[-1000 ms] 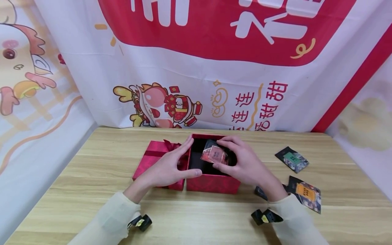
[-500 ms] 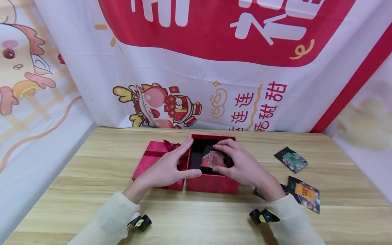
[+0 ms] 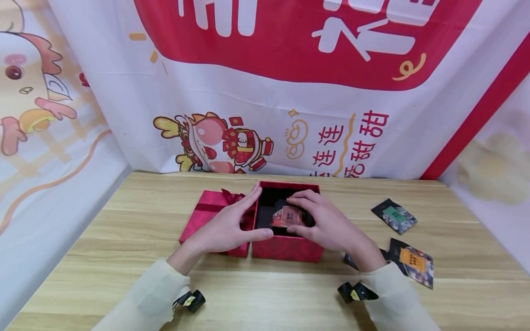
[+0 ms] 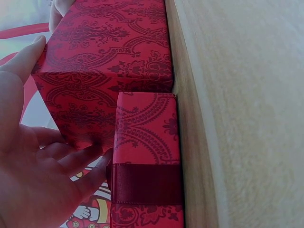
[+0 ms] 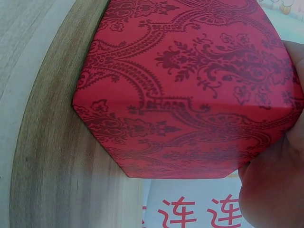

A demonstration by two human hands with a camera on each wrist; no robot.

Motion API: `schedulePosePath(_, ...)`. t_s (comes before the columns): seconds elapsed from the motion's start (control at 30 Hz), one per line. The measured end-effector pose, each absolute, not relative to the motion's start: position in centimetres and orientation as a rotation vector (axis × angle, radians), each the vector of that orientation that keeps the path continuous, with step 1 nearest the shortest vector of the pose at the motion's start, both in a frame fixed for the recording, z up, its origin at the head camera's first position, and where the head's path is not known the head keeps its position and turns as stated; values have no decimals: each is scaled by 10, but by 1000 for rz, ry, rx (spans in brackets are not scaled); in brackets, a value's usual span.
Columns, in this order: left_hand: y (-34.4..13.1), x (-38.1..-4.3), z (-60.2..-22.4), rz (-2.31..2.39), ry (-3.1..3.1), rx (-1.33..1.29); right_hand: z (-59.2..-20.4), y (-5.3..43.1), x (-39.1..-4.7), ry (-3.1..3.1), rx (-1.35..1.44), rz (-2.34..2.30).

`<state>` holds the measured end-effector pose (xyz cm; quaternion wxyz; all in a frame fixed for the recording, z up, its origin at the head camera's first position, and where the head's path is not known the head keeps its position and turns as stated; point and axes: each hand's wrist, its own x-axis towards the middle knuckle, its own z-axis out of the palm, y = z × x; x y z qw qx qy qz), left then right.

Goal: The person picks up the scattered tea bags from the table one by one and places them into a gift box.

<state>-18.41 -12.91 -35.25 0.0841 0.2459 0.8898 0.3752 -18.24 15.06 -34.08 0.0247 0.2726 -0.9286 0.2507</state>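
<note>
A red patterned box stands upright on the wooden table, its dark inside facing up. My right hand reaches over the box's right side and pinches a small black-and-red packet between thumb and fingers, inside the mouth. My left hand rests against the left side, fingers stretched along the rim and thumb across the front corner. In the left wrist view those fingers touch the wall of the box. The right wrist view shows only the box's outside and part of my right hand; the packet is hidden there.
A red box lid with a dark red ribbon and bow lies against the box's left. Right of the box are a green-labelled packet, an orange-labelled packet and a dark packet partly under my forearm. A printed cloth hangs behind the table.
My right hand has lowered the red packet slightly further into the box and tilted it flatter. My left hand, the lid and the other packets have stayed put.
</note>
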Motion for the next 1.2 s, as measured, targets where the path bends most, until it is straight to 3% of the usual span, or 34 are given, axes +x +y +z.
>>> schedulePosePath(0.6,-129,-185,-352,1126,2657,742,-341,156,-183,-2778,861,885)
schedulePosePath(1.2,-129,-183,-353,1112,2659,737,-313,195,-168,-2657,650,1033)
